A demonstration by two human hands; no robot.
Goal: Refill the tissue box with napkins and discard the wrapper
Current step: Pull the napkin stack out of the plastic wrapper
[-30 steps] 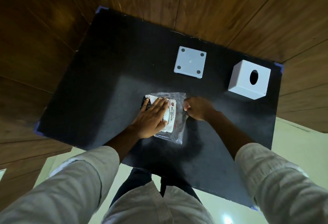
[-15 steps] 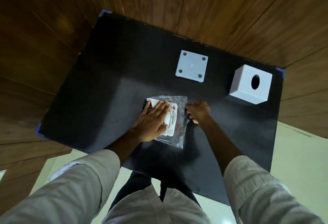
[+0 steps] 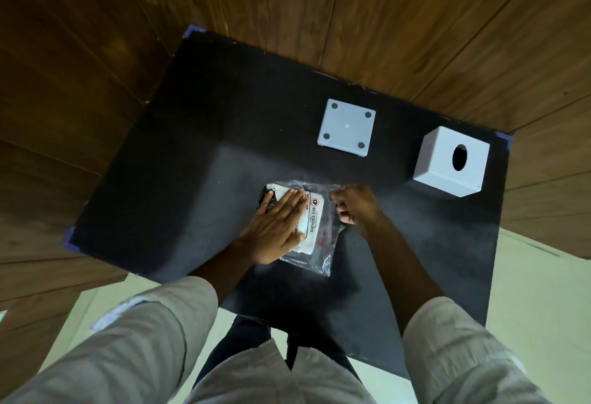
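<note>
Now my left hand (image 3: 275, 227) lies spread flat, pinning the napkin pack (image 3: 311, 223) to the desk (image 3: 179, 160) so my right hand (image 3: 356, 208) can pinch its wrapper (image 3: 323, 258) open.

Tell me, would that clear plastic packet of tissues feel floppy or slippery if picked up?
Probably floppy: the tissue packet has loose, crinkled film beyond the white stack. Its glossy wrapper looks slippery, perhaps why the left hand presses it flat. Likely light, being soft paper.

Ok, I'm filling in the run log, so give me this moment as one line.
stage: opening pack | left hand: flat on tissue pack | right hand: pinching wrapper edge | tissue box: apart, base off | napkins: still wrapped
</note>
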